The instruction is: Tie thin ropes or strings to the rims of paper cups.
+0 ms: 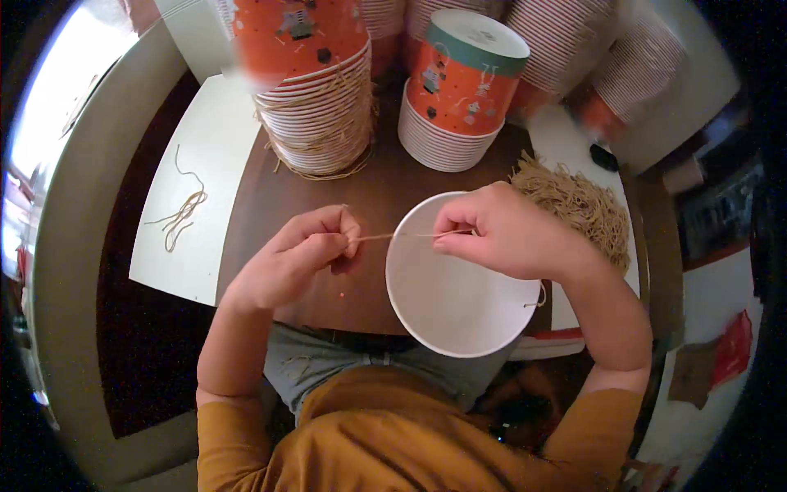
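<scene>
A thin tan cord (378, 238) is stretched between my two hands. My left hand (307, 246) pinches one end between thumb and fingers, over the brown tabletop. Above the mouth of a white paper bucket (459, 312), my right hand (504, 234) pinches the other end. The bucket sits tilted at the table's front edge, its open mouth facing me. A short loop of cord (536, 297) sticks out at its right rim. My right hand covers part of the bucket's far rim.
Behind my hands stand a stack of orange-printed buckets (320, 123) with cords around the rims, and another stack (463, 90). A heap of cut cords (578, 205) lies at the right. Several loose cords (182, 209) rest on the white left section. More stacks (566, 41) stand farther back.
</scene>
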A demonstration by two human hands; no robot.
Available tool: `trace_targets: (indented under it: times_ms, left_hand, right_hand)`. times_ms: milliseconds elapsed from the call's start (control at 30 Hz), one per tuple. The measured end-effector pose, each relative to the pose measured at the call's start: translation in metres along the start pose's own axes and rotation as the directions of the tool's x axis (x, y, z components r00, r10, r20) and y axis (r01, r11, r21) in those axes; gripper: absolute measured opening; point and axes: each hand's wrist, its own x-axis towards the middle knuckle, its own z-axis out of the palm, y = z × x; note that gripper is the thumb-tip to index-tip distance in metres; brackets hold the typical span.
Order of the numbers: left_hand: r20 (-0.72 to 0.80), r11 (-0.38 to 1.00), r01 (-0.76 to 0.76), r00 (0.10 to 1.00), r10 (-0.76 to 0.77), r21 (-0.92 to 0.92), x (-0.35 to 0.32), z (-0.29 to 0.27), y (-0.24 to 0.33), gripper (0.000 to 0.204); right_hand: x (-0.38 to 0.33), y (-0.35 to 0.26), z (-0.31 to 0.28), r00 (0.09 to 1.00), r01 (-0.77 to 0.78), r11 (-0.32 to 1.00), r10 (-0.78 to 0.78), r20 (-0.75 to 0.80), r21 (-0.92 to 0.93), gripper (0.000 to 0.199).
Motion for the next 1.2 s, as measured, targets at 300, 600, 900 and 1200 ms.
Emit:
trace_targets:
  times_ms: [300, 600, 900, 1200]
  left_hand:
    - [-0.088, 0.999, -0.022, 0.996, 0.024, 0.024, 0.002, 0.029, -0.009, 0.02]
    - [0.013, 0.997, -0.006, 1.0, 0.005, 0.072, -0.01, 0.032, -0.013, 0.02]
    - [0.062, 0.966, 0.039, 0.998, -0.024, -0.256, -0.008, 0.043, -0.026, 0.018]
    - [0.132, 0.992, 0.05, 0.991, -0.034, -0.116, -0.004, 0.064, -0.024, 0.017]
  right_hand:
    - [0.005, -0.044, -0.003, 0.896, 0.436, 0.896, -0.441, -0.049, -0.085, 0.012]
    - [0.026, -0.036, 0.012, 0.992, 0.123, 0.976, -0.12, -0.024, 0.177, 0.013]
    - [-0.061, -0.028, 0.045, 0.76, 0.232, 0.885, -0.424, -0.492, -0.404, 0.011]
    - [-0.068, -0.018, 0.078, 0.777, 0.203, 0.975, -0.218, -0.591, -0.092, 0.008]
